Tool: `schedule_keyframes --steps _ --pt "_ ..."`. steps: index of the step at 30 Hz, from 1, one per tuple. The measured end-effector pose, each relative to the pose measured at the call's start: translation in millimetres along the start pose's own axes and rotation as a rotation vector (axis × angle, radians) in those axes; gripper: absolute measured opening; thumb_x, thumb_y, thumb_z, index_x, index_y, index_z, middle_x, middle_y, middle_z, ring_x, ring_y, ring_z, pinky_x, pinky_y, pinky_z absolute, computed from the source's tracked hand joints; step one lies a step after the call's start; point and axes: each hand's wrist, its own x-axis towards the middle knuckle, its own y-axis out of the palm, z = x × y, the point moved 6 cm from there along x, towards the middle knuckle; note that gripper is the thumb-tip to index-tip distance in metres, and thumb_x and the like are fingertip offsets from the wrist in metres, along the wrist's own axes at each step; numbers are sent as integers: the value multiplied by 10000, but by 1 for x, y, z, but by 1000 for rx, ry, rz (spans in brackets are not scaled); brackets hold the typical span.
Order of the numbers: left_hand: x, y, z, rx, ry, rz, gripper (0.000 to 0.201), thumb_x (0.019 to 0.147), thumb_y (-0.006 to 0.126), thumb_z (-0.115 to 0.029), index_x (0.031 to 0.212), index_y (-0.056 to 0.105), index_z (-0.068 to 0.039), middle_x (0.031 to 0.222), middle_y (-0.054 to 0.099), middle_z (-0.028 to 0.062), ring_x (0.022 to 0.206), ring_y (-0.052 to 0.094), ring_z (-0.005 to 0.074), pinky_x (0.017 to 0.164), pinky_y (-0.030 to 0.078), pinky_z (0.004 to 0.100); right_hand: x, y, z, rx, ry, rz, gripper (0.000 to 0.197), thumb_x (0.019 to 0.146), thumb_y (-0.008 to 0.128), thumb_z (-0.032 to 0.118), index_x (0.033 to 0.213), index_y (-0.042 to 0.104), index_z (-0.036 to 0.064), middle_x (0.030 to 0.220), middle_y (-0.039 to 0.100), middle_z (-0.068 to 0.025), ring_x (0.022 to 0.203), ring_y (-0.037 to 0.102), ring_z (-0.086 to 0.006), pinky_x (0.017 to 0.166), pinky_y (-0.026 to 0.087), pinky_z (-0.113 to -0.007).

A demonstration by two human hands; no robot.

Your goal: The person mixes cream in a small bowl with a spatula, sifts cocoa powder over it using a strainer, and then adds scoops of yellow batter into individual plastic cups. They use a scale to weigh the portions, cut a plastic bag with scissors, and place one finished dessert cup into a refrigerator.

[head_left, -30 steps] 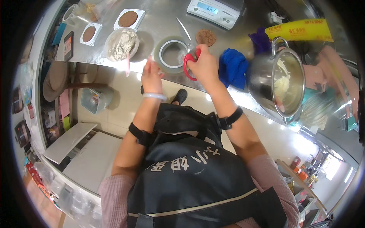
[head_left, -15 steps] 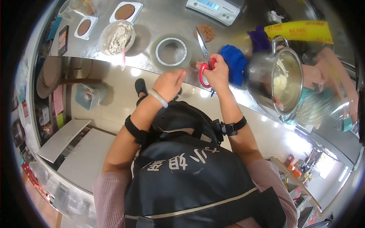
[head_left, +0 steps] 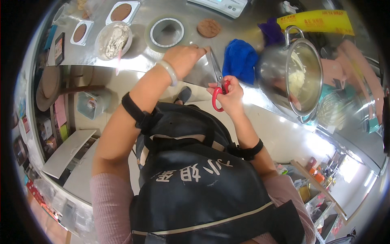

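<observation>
Scissors with red handles [head_left: 219, 94] are in my right hand [head_left: 231, 97], its fingers through and around the loops. The blades point away from me, over the steel table's front edge. My left hand [head_left: 185, 61] is closed, fingertips pressed together beside the blade tips; whatever they pinch is too clear or small to make out. Just beyond it lies a wide roll of clear film [head_left: 152, 33] with a pale core. Left of the roll is a bowl of greyish cream [head_left: 113, 40] with a pink-handled utensil [head_left: 119, 61]. A brown cake round [head_left: 209, 27] lies beyond the blades.
To the right are a blue cloth [head_left: 240, 61], a steel pot [head_left: 274, 67] holding pale cream, and a yellow packaging roll [head_left: 317, 22]. A scale [head_left: 227, 6] stands at the back. Two brown rounds in white trays [head_left: 123, 13] and a phone [head_left: 59, 49] are at left.
My left hand has moved in beside the scissor tips. The scissors sit a little lower in view, their tips lower. The table's things have shifted up and left in the picture.
</observation>
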Motion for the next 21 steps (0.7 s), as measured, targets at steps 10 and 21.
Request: schedule_keyframes --steps 10,21 --pt "-7 28 -4 119 394 203 298 692 504 1 955 599 -102 890 546 99 790 583 283 668 476 377 -21 -28 5 -50 273 72 355 696 755 106 924 523 -37 684 568 -22 635 505 -57 584 425 -191" --pt "-60 27 -3 213 357 -49 162 707 532 -125 857 581 -87 825 529 35 760 563 187 607 473 318 -6 -11 91 -702 341 722 544 740 640 527 884 593 5 651 528 -56 568 472 -126 557 394 -251"
